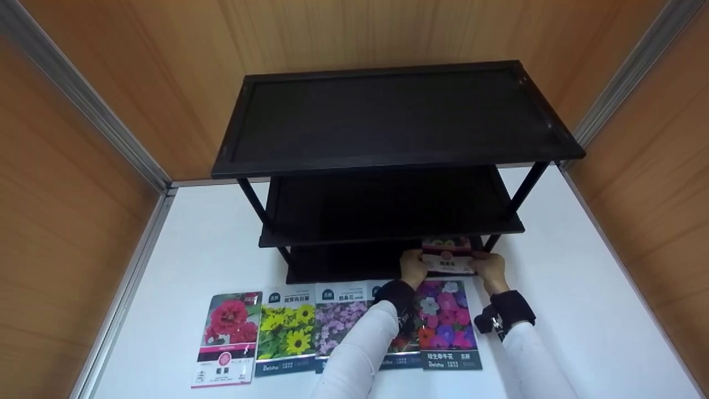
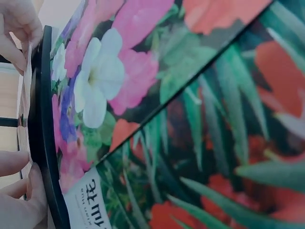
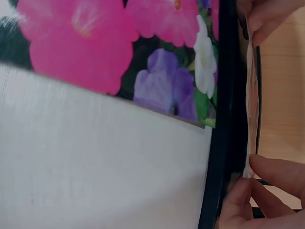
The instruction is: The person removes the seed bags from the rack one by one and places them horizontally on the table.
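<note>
A seed packet with a pink band and a white lower part (image 1: 447, 262) lies at the right end of the bottom shelf, its far part under the middle shelf. My left hand (image 1: 414, 268) pinches its left edge between thumb and fingers. At the opposite edge, my right hand (image 1: 491, 270) pinches it too. The right wrist view shows the packet edge-on (image 3: 252, 105), just above the shelf's black front edge (image 3: 224, 119). Just in front of that edge lies a packet with pink, purple and white flowers (image 1: 446, 321).
The black three-tier rack (image 1: 388, 122) stands against a wooden wall (image 1: 354, 33). On the white table (image 1: 155, 332), several packets form a row before it, among them a red-flower packet (image 1: 228, 338) and a yellow-flower packet (image 1: 286, 332). My left forearm (image 1: 357, 352) crosses the row.
</note>
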The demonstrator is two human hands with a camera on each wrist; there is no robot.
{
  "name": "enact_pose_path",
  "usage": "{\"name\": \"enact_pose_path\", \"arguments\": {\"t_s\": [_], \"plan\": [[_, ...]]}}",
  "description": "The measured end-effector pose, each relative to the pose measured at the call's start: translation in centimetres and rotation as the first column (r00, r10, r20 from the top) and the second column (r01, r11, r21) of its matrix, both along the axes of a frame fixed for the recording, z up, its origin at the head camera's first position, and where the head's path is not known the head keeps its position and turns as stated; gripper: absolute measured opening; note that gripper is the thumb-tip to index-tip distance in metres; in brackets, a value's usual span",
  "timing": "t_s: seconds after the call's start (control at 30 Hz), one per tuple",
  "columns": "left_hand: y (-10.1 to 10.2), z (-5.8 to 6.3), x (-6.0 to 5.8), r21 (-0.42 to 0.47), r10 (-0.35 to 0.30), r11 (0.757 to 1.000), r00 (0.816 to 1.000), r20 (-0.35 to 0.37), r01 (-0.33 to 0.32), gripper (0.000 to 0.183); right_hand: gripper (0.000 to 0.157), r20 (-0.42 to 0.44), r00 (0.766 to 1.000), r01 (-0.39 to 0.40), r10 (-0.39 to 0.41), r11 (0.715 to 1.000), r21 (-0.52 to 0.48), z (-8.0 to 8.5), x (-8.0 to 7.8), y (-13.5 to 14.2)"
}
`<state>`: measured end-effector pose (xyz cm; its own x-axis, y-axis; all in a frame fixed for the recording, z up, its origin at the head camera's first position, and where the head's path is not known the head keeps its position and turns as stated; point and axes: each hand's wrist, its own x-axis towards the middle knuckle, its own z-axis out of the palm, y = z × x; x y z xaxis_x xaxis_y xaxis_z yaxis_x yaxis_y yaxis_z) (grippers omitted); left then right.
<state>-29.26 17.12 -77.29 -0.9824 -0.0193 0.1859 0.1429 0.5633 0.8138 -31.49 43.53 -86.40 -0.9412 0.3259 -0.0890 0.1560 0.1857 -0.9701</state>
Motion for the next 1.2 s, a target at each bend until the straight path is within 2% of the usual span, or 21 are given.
{"name": "enact_pose_path", "arguments": {"t_s": [0.07, 0.1, 0.13, 0.23, 0.3, 0.37, 0.43, 0.5, 0.6, 0.63, 0.7, 0.73, 0.8, 0.87, 0.9, 0.93, 1.0, 1.03, 1.1, 1.13, 1.2], "plan": [[-0.5, 2.1, 0.9, 0.051, -0.011, 0.999, 0.999, 0.045, 0.008, 0.029, 0.033, 0.005, 1.000, -0.015, 0.015, 0.997, -0.072, 5.6, 2.2, -2.3], [-0.7, 2.8, 1.2, 0.067, -0.024, 0.998, 0.997, 0.072, 0.019, 0.028, 0.032, 0.031, 0.999, -0.024, 0.027, 0.995, -0.094, 9.4, 3.7, -3.8], [-0.8, 2.8, 1.3, 0.086, -0.005, 0.996, 0.999, 0.032, 0.002, 0.029, 0.032, 0.055, 0.998, -0.027, 0.033, 0.994, -0.106, 13.2, 5.1, -5.4], [-1.0, 3.4, 1.6, 0.133, -0.018, 0.991, 0.998, 0.064, 0.009, 0.030, 0.035, 0.111, 0.993, -0.032, 0.042, 0.995, -0.094, 23.4, 9.1, -9.8], [-1.1, 3.7, 1.9, 0.170, -0.027, 0.985, 0.995, 0.099, 0.009, 0.032, 0.041, 0.171, 0.984, -0.037, 0.047, 0.998, -0.058, 28.3, 10.8, -11.9], [-1.1, 4.0, 2.2, 0.193, -0.032, 0.981, 0.988, 0.154, 0.002, 0.034, 0.042, 0.198, 0.979, -0.037, 0.045, 0.998, -0.044, 30.8, 11.8, -12.9], [-1.1, 4.2, 2.5, 0.218, -0.016, 0.976, 0.991, 0.130, -0.013, 0.036, 0.042, 0.234, 0.970, -0.049, 0.061, 0.997, -0.055, 32.0, 12.2, -13.2], [-1.0, 4.5, 2.8, 0.205, -0.007, 0.979, 0.992, 0.127, -0.020, 0.035, 0.041, 0.248, 0.966, -0.056, 0.074, 0.995, -0.081, 32.3, 12.4, -13.2], [-0.8, 4.2, 2.9, 0.227, 0.034, 0.973, 0.999, 0.037, -0.042, 0.040, 0.042, 0.247, 0.964, -0.058, 0.095, 0.987, -0.152, 32.1, 12.7, -12.9], [-0.8, 4.5, 3.1, 0.224, 0.027, 0.974, 0.997, 0.075, -0.043, 0.039, 0.043, 0.242, 0.965, -0.060, 0.102, 0.983, -0.175, 32.0, 12.8, -12.8], [-0.7, 3.9, 3.0, 0.241, 0.015, 0.970, 0.995, 0.099, -0.039, 0.041, 0.044, 0.223, 0.968, -0.064, 0.112, 0.974, -0.216, 31.9, 13.0, -12.7], [-0.6, 3.1, 2.8, 0.266, 0.018, 0.963, 0.995, 0.098, -0.044, 0.044, 0.045, 0.214, 0.970, -0.064, 0.115, 0.971, -0.232, 31.9, 13.2, -12.6], [-0.4, 1.4, 2.3, 0.293, -0.008, 0.955, 0.987, 0.161, -0.040, 0.046, 0.045, 0.196, 0.973, -0.074, 0.125, 0.966, -0.247, 32.0, 13.5, -12.6], [0.0, -1.3, 1.5, 0.333, -0.019, 0.942, 0.984, 0.178, -0.042, 0.049, 0.045, 0.187, 0.974, -0.083, 0.131, 0.966, -0.245, 32.2, 13.8, -12.5], [0.4, -3.3, 0.9, 0.342, -0.025, 0.939, 0.980, 0.199, -0.046, 0.051, 0.045, 0.188, 0.973, -0.086, 0.133, 0.967, -0.239, 32.2, 13.9, -12.5], [0.5, -4.2, 0.8, 0.371, -0.040, 0.928, 0.980, 0.193, -0.035, 0.052, 0.045, 0.193, 0.972, -0.086, 0.131, 0.970, -0.228, 32.2, 14.0, -12.4], [0.6, -5.1, 0.8, 0.400, -0.051, 0.916, 0.981, 0.187, -0.028, 0.053, 0.045, 0.207, 0.969, -0.092, 0.136, 0.974, -0.209, 32.2, 14.2, -12.3], [0.6, -5.0, 1.0, 0.412, -0.057, 0.911, 0.981, 0.187, -0.025, 0.053, 0.045, 0.213, 0.966, -0.099, 0.143, 0.974, -0.203, 32.2, 14.3, -12.2], [0.4, -3.8, 1.9, 0.426, -0.065, 0.904, 0.979, 0.195, -0.024, 0.052, 0.046, 0.229, 0.963, -0.098, 0.144, 0.975, -0.199, 32.3, 14.5, -12.1], [0.0, -2.0, 2.8, 0.440, -0.068, 0.898, 0.978, 0.198, -0.026, 0.051, 0.046, 0.234, 0.961, -0.101, 0.149, 0.973, -0.208, 32.3, 14.6, -12.1], [-0.4, 0.4, 4.0, 0.437, -0.063, 0.899, 0.975, 0.215, -0.038, 0.049, 0.047, 0.249, 0.956, -0.098, 0.153, 0.970, -0.221, 32.5, 14.8, -12.0]]}}
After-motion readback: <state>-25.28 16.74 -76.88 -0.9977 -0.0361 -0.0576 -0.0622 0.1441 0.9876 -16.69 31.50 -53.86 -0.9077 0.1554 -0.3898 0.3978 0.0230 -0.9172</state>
